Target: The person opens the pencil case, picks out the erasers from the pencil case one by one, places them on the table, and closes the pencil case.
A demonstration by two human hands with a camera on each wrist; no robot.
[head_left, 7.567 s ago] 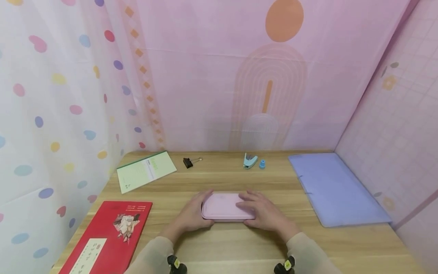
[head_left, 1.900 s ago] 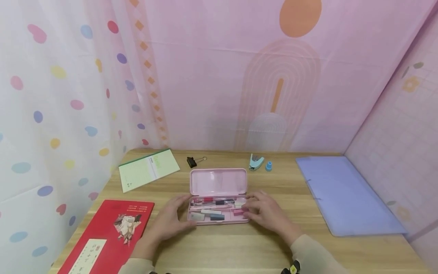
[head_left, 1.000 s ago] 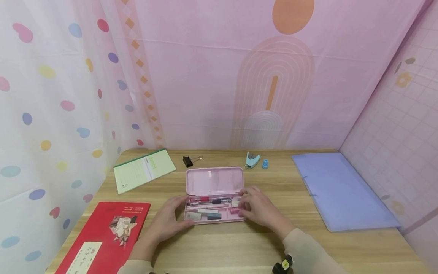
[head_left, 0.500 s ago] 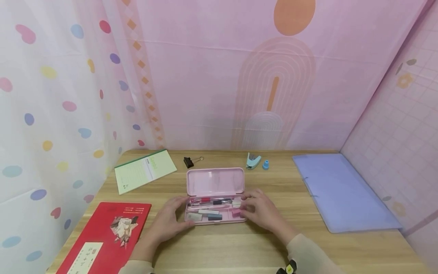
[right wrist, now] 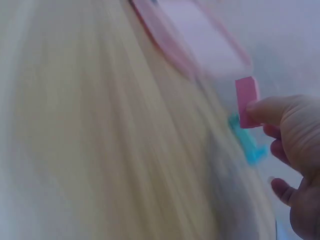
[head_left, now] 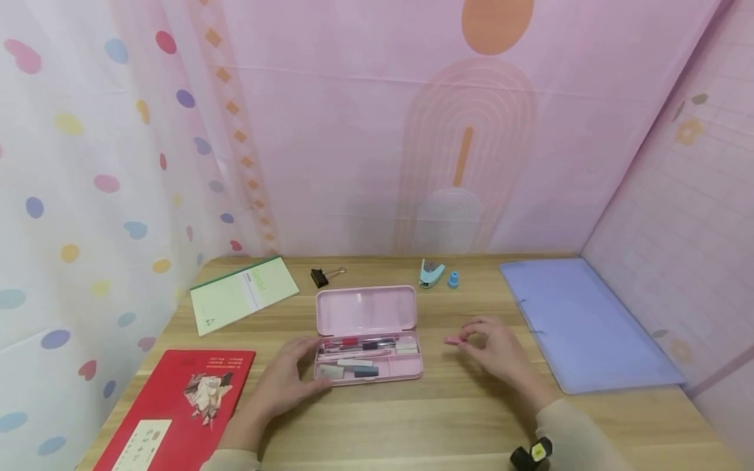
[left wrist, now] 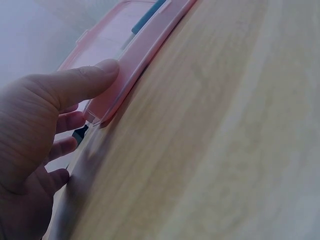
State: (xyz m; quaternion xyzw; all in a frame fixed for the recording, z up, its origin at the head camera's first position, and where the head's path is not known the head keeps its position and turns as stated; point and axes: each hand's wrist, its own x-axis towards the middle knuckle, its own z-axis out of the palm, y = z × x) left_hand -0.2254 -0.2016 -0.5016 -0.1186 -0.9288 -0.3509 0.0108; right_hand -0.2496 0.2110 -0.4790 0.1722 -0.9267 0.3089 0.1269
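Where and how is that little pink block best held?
Probably pinch the pink block by its flat sides near one end, coming from the right, as the right hand does: it is small and straight-edged, and its other end juts free toward the open case.

We have a bare left hand (head_left: 288, 376) and a bare right hand (head_left: 501, 356), each with smooth, short-nailed fingers where nails show, and creases at the thumb's base. We wear long, plain, pale beige cloth sleeves: the right sleeve (head_left: 580, 435) ends near the wrist, and of the left sleeve (head_left: 231, 460) we see only a short strip. Beside our right cuff sits a small, rounded black device (head_left: 521, 459) bearing a yellow square label (head_left: 538, 451), its dark mark too small to read.
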